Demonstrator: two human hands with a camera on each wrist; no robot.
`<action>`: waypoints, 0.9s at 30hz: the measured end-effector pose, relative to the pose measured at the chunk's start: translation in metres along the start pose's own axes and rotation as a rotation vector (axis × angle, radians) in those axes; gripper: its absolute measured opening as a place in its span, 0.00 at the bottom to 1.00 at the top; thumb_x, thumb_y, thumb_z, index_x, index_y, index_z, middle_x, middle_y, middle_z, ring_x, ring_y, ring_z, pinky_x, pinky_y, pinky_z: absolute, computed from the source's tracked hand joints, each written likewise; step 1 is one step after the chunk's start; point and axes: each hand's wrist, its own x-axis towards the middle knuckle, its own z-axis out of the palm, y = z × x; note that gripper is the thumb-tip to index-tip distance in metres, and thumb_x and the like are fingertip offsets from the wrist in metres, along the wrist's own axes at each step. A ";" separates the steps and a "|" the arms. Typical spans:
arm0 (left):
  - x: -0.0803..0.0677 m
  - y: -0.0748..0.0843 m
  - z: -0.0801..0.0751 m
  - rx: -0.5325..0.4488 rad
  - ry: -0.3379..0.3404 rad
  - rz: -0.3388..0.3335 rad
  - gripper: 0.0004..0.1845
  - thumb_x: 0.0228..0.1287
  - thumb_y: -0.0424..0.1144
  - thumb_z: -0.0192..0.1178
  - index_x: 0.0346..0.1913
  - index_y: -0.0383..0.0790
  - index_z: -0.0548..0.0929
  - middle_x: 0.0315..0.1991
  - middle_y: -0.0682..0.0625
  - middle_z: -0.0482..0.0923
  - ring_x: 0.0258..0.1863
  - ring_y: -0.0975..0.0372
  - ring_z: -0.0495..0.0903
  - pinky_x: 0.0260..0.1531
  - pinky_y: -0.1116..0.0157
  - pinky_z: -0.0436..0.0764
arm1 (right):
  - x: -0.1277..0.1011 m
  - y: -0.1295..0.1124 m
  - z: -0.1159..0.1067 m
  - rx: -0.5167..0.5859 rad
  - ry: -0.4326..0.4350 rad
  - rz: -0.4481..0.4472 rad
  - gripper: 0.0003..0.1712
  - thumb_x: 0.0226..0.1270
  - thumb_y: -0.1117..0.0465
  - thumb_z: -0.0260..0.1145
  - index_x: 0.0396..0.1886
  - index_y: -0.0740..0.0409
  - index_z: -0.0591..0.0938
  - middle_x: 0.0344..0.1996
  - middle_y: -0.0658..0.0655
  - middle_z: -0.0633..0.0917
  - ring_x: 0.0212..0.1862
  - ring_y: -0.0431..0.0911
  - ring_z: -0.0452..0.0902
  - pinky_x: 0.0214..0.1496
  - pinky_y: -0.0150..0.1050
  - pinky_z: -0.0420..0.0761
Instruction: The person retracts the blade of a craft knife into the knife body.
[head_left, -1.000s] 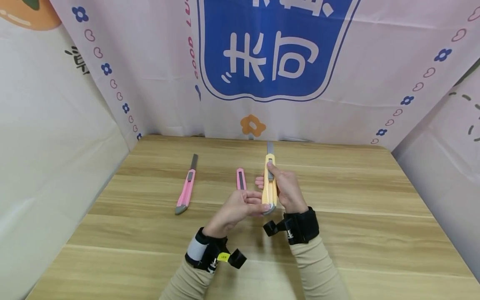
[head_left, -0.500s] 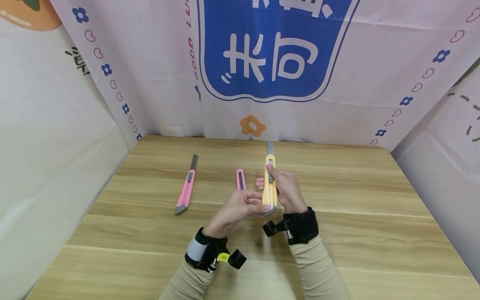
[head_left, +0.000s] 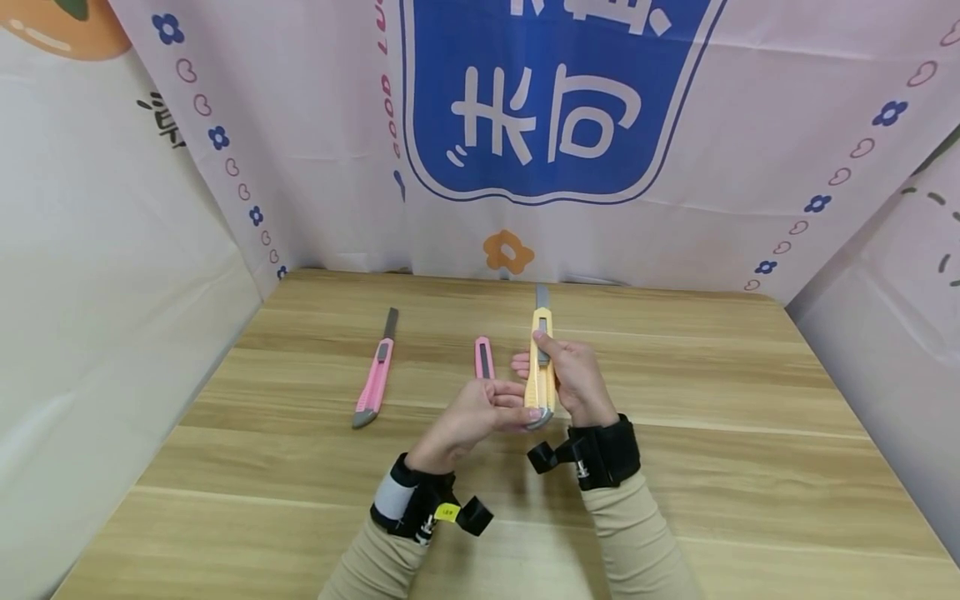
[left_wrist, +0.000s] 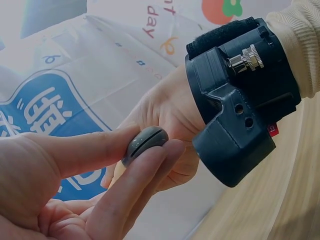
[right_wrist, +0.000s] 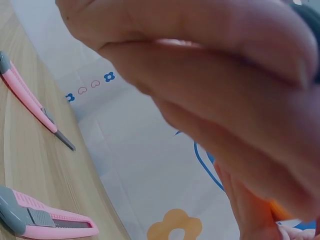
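A yellow utility knife (head_left: 540, 367) is held above the wooden table (head_left: 712, 400), its grey blade pushed out and pointing away from me. My right hand (head_left: 566, 375) grips its body, with the thumb on the grey slider. My left hand (head_left: 480, 412) pinches the knife's grey end cap (left_wrist: 145, 143) between thumb and forefinger. In the right wrist view the fingers (right_wrist: 210, 75) fill most of the picture.
Two pink utility knives lie on the table to the left: one (head_left: 374, 379) with its blade out, a shorter one (head_left: 483, 357) close to my left hand. Both pink knives (right_wrist: 30, 97) (right_wrist: 45, 217) show in the right wrist view. Printed cloth walls enclose the table.
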 end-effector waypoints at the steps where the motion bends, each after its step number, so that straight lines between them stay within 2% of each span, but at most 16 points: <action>1: 0.000 0.000 0.000 0.005 -0.003 0.007 0.21 0.61 0.31 0.64 0.56 0.29 0.78 0.46 0.37 0.86 0.34 0.68 0.85 0.47 0.64 0.86 | 0.000 0.000 0.000 0.001 0.000 -0.002 0.30 0.73 0.54 0.57 0.55 0.82 0.73 0.21 0.51 0.88 0.27 0.41 0.87 0.40 0.36 0.88; 9: 0.000 0.000 0.001 -0.005 -0.005 0.017 0.21 0.60 0.30 0.64 0.56 0.28 0.77 0.47 0.36 0.85 0.35 0.67 0.86 0.49 0.60 0.86 | 0.001 0.001 -0.001 0.015 -0.001 -0.006 0.30 0.73 0.54 0.58 0.55 0.82 0.73 0.21 0.51 0.88 0.27 0.41 0.87 0.40 0.36 0.88; 19: 0.001 0.000 0.000 -0.001 -0.002 0.023 0.21 0.60 0.31 0.64 0.56 0.27 0.77 0.47 0.35 0.85 0.34 0.68 0.86 0.47 0.63 0.86 | 0.001 -0.001 0.000 0.035 -0.010 -0.002 0.29 0.73 0.57 0.57 0.58 0.81 0.71 0.22 0.52 0.88 0.28 0.41 0.87 0.41 0.37 0.88; 25: 0.001 -0.001 -0.001 -0.002 0.012 0.022 0.21 0.60 0.30 0.64 0.56 0.27 0.77 0.47 0.35 0.85 0.33 0.69 0.85 0.46 0.64 0.87 | 0.000 -0.002 0.001 0.030 -0.014 0.014 0.26 0.74 0.59 0.56 0.60 0.78 0.71 0.23 0.51 0.89 0.29 0.41 0.87 0.41 0.35 0.88; 27: 0.002 -0.002 -0.001 0.000 0.013 0.026 0.21 0.60 0.30 0.64 0.56 0.27 0.76 0.47 0.34 0.84 0.33 0.69 0.85 0.45 0.64 0.87 | -0.001 -0.002 0.000 0.028 -0.022 0.014 0.27 0.74 0.58 0.56 0.61 0.77 0.71 0.24 0.51 0.89 0.30 0.40 0.87 0.44 0.36 0.87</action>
